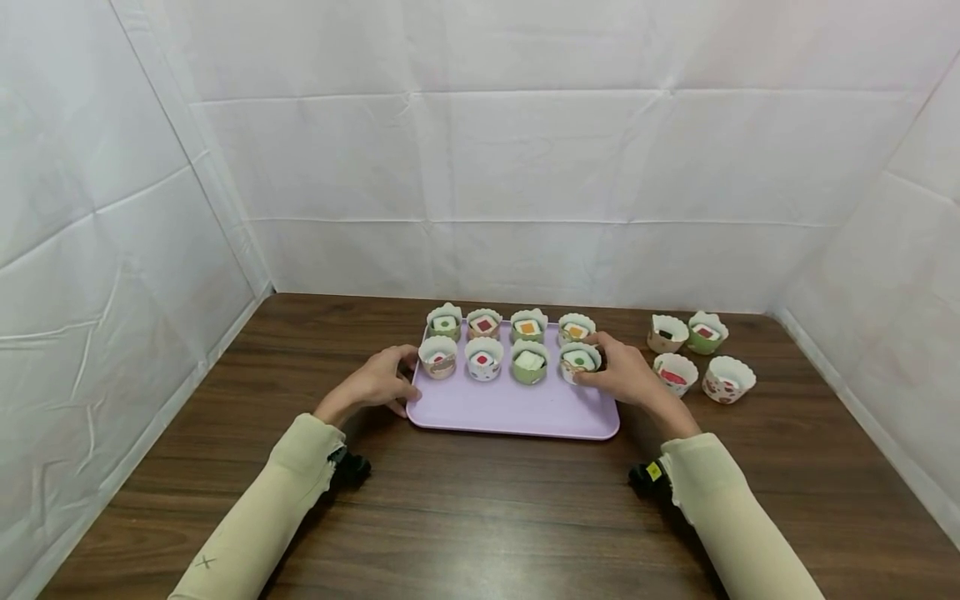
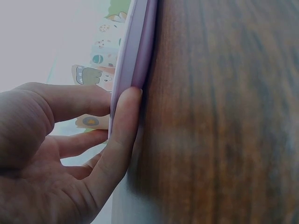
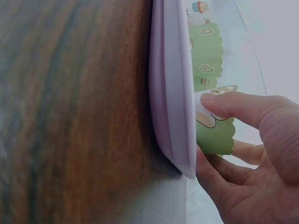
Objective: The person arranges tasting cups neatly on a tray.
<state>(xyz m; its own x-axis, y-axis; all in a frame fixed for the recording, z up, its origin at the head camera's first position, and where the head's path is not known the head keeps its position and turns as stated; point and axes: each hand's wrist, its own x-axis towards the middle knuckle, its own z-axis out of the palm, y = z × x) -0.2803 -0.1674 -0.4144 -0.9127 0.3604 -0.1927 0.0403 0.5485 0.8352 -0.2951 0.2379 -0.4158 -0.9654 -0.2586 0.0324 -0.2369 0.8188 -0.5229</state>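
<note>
With the right hand (image 1: pixel 621 369), pinched a pale, printed, round paper cup (image 1: pixel 567 372) at the right end of the near row on a smooth lilac, rectangular, apparently plastic tray (image 1: pixel 487 408). Stood just left of that palm, well apart from the left hand (image 1: pixel 380 379), at one end of the tray's long side-to-side axis. Showed thin scalloped paper around a flat white square piece (image 1: pixel 578 361) marked green. Opposite, gripped the tray's left rim.

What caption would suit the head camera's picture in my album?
Right fingers around one paper cup on a lilac tray, left fingers at the tray's edge.
</note>
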